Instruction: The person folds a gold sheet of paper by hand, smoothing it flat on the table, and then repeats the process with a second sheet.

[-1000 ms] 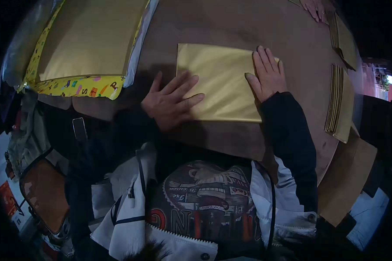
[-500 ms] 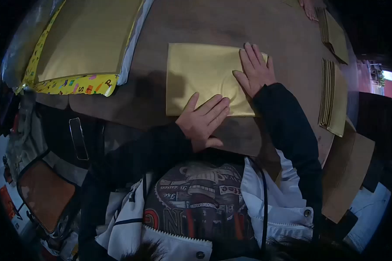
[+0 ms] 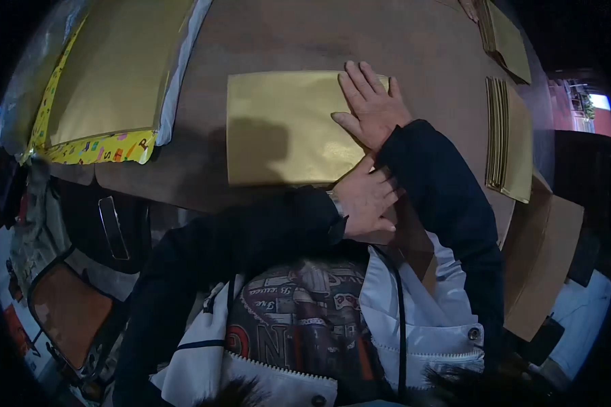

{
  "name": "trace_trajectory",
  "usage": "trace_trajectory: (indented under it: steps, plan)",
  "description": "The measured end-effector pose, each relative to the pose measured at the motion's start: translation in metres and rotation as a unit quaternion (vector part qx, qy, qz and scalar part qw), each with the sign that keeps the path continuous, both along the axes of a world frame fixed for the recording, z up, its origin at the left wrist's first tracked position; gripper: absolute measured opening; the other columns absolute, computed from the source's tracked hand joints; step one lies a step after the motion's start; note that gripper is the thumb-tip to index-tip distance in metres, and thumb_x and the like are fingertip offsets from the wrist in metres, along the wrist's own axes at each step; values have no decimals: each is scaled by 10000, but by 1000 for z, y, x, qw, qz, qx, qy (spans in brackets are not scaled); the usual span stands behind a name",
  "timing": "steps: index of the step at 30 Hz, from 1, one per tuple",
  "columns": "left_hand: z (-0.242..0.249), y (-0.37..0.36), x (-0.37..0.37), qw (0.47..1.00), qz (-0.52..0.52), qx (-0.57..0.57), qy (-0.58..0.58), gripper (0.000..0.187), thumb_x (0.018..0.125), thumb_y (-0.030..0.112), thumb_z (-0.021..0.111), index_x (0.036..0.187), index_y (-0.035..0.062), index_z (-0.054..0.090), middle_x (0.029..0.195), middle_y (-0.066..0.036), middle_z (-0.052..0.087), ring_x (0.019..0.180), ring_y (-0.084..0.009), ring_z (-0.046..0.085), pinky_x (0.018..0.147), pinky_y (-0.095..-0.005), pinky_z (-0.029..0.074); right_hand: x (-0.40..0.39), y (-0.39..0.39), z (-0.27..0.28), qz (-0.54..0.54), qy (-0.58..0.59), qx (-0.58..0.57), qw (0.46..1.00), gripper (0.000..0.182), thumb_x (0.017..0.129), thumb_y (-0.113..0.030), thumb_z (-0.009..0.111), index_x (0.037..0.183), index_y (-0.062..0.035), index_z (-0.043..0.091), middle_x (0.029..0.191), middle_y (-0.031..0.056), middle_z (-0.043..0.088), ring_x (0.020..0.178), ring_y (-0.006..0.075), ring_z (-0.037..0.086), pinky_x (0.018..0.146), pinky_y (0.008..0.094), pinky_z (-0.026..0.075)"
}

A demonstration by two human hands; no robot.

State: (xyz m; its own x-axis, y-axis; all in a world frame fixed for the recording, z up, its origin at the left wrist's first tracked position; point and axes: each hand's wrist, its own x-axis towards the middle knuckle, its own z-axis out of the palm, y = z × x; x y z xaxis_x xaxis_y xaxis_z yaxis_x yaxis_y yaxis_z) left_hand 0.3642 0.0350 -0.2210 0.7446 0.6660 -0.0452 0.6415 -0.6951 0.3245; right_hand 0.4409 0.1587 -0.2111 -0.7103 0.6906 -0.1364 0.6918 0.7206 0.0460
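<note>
A folded gold sheet (image 3: 265,102) lies flat on the brown table in front of me. My right hand (image 3: 377,112) rests on its right end, palm down with the fingers spread. Close to my body, my left hand (image 3: 368,200) is at the sheet's near right corner, just below my right wrist. Its fingers are stretched and slightly apart, with the fingertips close to the right sleeve. Neither hand grips anything.
Large gold sheets (image 3: 115,74) lie at the left in yellow printed wrapping (image 3: 112,150). Folded gold stacks (image 3: 519,146) line the right edge, above a cardboard box (image 3: 543,261). Another person's hand (image 3: 468,8) shows at the top. A phone (image 3: 113,227) lies below the table edge.
My left hand has slid right along the sheet's near edge to its corner. My right hand stays on the right end, and the sheet looks smoother. The whole view has shifted slightly.
</note>
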Motion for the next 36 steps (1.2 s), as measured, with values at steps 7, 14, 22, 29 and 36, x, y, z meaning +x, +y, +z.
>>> trace_trajectory:
  steps: [7,14,22,29,36]
  plan:
    - [1,-21,-31,989,73,-27,-125,843,830,603,514,1409,16,337,1453,-200,320,1405,-336,188,1129,-542,87,-1,1,-5,-7,-6,3,1000,702,927,-483,441,1465,-76,245,1555,95,157,1438,276,119,1100,594,163]
    - [4,-55,-72,957,236,-5,-170,891,790,634,518,1385,-12,370,1466,-267,279,1391,-392,229,1075,-556,220,-1,1,-2,-6,-7,-12,1000,705,931,-484,435,1469,-77,231,1559,92,139,1443,279,97,1097,602,159]
    - [3,-78,-112,946,313,20,-79,938,831,698,406,1363,-73,352,1450,-288,282,1373,-423,228,1058,-570,232,0,3,-6,-2,-19,-9,1000,708,936,-483,418,1474,-75,207,1566,87,108,1445,277,79,1108,593,124]
    - [13,-102,-143,925,379,-20,18,932,791,589,580,1425,-10,252,1507,-237,173,1418,-371,131,1081,-607,185,-1,1,1,-11,-19,-31,999,729,930,-494,407,1474,-57,198,1561,128,111,1445,288,65,1120,581,99]
    - [8,-116,-164,919,391,20,-47,838,803,534,599,1429,66,298,1533,-111,197,1424,-310,149,1034,-688,182,-24,-7,32,-58,-93,-81,991,775,906,-497,452,1466,-20,208,1555,163,105,1442,319,57,1128,572,71]
